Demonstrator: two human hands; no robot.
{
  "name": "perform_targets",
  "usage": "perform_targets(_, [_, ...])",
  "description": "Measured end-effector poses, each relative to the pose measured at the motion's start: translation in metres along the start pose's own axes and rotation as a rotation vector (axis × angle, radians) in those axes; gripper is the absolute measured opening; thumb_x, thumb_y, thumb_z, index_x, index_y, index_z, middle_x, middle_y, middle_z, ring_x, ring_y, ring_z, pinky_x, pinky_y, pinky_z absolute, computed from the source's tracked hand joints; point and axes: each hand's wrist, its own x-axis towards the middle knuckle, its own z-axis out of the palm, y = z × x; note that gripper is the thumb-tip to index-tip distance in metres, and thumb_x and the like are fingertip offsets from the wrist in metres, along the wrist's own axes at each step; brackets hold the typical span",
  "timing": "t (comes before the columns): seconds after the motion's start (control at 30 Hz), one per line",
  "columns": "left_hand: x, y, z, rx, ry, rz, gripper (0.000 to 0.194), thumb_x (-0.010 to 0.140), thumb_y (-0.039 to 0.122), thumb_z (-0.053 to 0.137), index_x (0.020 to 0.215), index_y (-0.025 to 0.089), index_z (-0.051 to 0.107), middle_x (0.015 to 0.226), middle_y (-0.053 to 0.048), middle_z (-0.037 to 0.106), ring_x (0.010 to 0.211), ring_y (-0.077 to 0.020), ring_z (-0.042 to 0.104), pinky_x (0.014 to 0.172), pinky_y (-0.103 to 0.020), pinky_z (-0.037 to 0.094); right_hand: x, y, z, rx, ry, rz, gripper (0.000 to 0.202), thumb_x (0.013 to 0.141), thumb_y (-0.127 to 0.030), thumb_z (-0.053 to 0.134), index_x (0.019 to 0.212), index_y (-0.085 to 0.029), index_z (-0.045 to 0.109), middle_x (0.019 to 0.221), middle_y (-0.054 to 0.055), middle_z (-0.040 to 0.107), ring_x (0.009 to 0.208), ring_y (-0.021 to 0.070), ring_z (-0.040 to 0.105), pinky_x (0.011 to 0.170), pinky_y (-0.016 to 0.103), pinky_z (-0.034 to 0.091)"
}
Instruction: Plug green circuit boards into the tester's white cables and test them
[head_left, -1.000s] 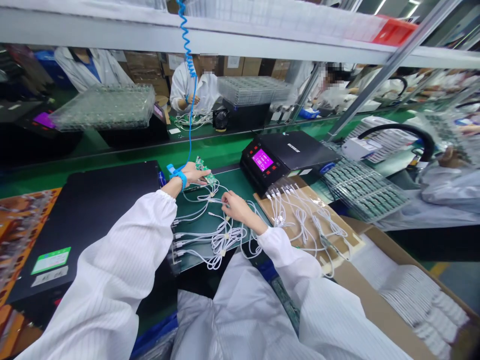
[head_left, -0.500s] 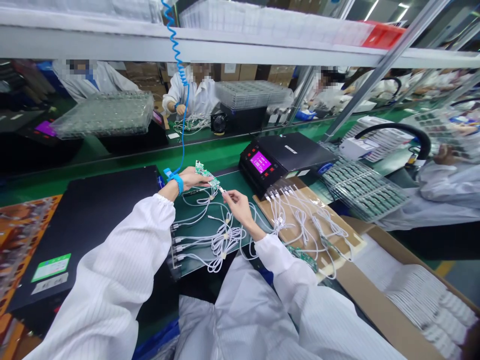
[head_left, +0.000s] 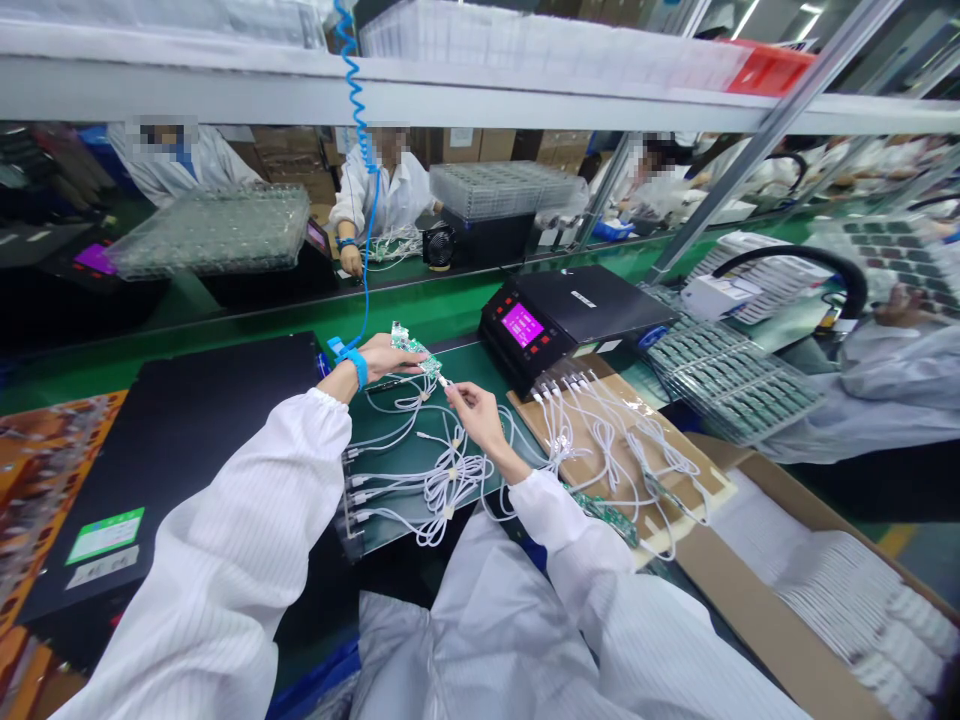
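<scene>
My left hand [head_left: 386, 358], with a blue strap [head_left: 360, 366] at its wrist, is closed on a strip of green circuit boards [head_left: 417, 352]. At the strip's right end, my right hand [head_left: 474, 408] pinches a small white cable plug [head_left: 445, 382] that meets the board. Below both hands lie bundles of white cables [head_left: 450, 480] on a green mat. A black device with a lit pink screen [head_left: 523, 325] stands to the right, with more white cables [head_left: 604, 450] running from its front over a brown board.
A large black box [head_left: 202, 430] stands at the left. Trays of circuit boards [head_left: 735, 375] and a carton of white parts [head_left: 832, 590] are at the right. Co-workers sit across the bench, and a person's sleeve [head_left: 900, 385] shows at the right. A blue coiled cord [head_left: 352, 90] hangs in front.
My hands have barely moved and keep the same hold on the board and plug. Across the bench, a co-worker's hand has moved down and left.
</scene>
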Motion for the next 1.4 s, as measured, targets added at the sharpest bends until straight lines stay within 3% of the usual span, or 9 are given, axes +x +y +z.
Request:
perform_targets(0.33, [-0.001, -0.001, -0.001, 0.086, -0.002, -0.027, 0.034, 0.043, 0.004, 0.099, 0.064, 0.01, 0.073, 0.08, -0.017, 0.078, 0.07, -0.0231, 0.075, 0.06, -0.028, 0.064, -0.007, -0.001, 0.0, -0.084, 0.021, -0.103, 0.036, 0.09, -0.054, 0.064, 0.089, -0.02, 0.075, 0.088, 0.006, 0.075, 0.086, 0.0222, 0.069, 0.083, 0.034, 0.054])
perform_targets(0.5, [-0.004, 0.0, -0.004, 0.136, -0.025, -0.003, 0.031, 0.048, 0.014, 0.1, 0.065, 0.011, 0.076, 0.084, -0.016, 0.078, 0.074, -0.0213, 0.076, 0.065, -0.027, 0.065, -0.009, -0.006, 0.007, -0.087, 0.068, -0.126, 0.035, 0.091, -0.053, 0.063, 0.086, -0.02, 0.074, 0.088, 0.006, 0.075, 0.084, 0.0226, 0.068, 0.082, 0.034, 0.053])
perform_targets(0.7, [-0.014, 0.003, 0.0, 0.17, -0.016, -0.029, 0.034, 0.043, 0.015, 0.101, 0.063, 0.013, 0.074, 0.081, -0.016, 0.078, 0.073, -0.022, 0.075, 0.063, -0.027, 0.063, -0.009, -0.005, 0.011, -0.052, 0.091, -0.145, 0.032, 0.091, -0.05, 0.064, 0.088, -0.02, 0.076, 0.089, 0.006, 0.076, 0.084, 0.0227, 0.069, 0.082, 0.034, 0.053])
perform_targets(0.83, [-0.024, 0.004, 0.01, 0.26, 0.062, 0.128, 0.03, 0.051, 0.022, 0.099, 0.063, 0.015, 0.073, 0.071, -0.009, 0.075, 0.067, -0.0194, 0.07, 0.061, -0.028, 0.059, -0.003, -0.006, 0.008, -0.127, 0.066, -0.17, 0.032, 0.093, -0.049, 0.064, 0.093, -0.022, 0.079, 0.098, 0.008, 0.079, 0.092, 0.0232, 0.07, 0.088, 0.035, 0.053])
perform_targets(0.93, [-0.033, 0.006, 0.018, 0.407, 0.117, 0.299, 0.021, 0.063, 0.027, 0.092, 0.071, 0.016, 0.076, 0.064, -0.003, 0.069, 0.058, -0.0132, 0.059, 0.053, -0.023, 0.048, -0.003, -0.011, 0.006, -0.205, 0.175, -0.224, 0.031, 0.096, -0.048, 0.062, 0.098, -0.023, 0.081, 0.1, 0.007, 0.079, 0.097, 0.0229, 0.067, 0.095, 0.037, 0.051])
perform_targets(1.07, [-0.043, 0.01, 0.025, 0.438, -0.032, 0.315, 0.03, 0.072, 0.028, 0.082, 0.098, 0.012, 0.081, 0.061, 0.001, 0.062, 0.051, -0.0089, 0.044, 0.048, -0.022, 0.035, -0.012, -0.017, 0.008, -0.106, 0.221, -0.199, 0.039, 0.096, -0.05, 0.062, 0.11, -0.019, 0.081, 0.091, 0.006, 0.072, 0.083, 0.019, 0.064, 0.084, 0.033, 0.052])
perform_targets(1.13, [-0.044, 0.01, 0.027, 0.441, -0.136, 0.291, 0.034, 0.073, 0.031, 0.081, 0.1, 0.01, 0.079, 0.058, 0.003, 0.057, 0.049, -0.0084, 0.041, 0.048, -0.023, 0.032, -0.018, -0.021, 0.009, -0.051, 0.212, -0.203, 0.043, 0.096, -0.051, 0.062, 0.117, -0.018, 0.079, 0.091, 0.005, 0.068, 0.081, 0.0175, 0.063, 0.082, 0.032, 0.053])
perform_targets(1.27, [-0.045, 0.009, 0.029, 0.465, -0.298, 0.284, 0.037, 0.07, 0.036, 0.09, 0.091, 0.011, 0.072, 0.067, 0.0, 0.063, 0.057, -0.0101, 0.052, 0.055, -0.024, 0.04, -0.027, -0.03, 0.01, 0.115, 0.191, -0.242, 0.037, 0.098, -0.048, 0.059, 0.113, -0.02, 0.079, 0.093, 0.004, 0.065, 0.079, 0.0156, 0.065, 0.081, 0.031, 0.055])
perform_targets(1.4, [-0.047, 0.007, 0.029, 0.309, -0.431, 0.187, 0.052, 0.064, 0.043, 0.096, 0.092, 0.014, 0.064, 0.083, -0.002, 0.068, 0.067, -0.0129, 0.063, 0.067, -0.028, 0.052, -0.031, -0.037, 0.01, 0.232, 0.231, -0.279, 0.028, 0.094, -0.045, 0.068, 0.107, -0.022, 0.078, 0.096, 0.004, 0.067, 0.086, 0.0166, 0.069, 0.085, 0.032, 0.058])
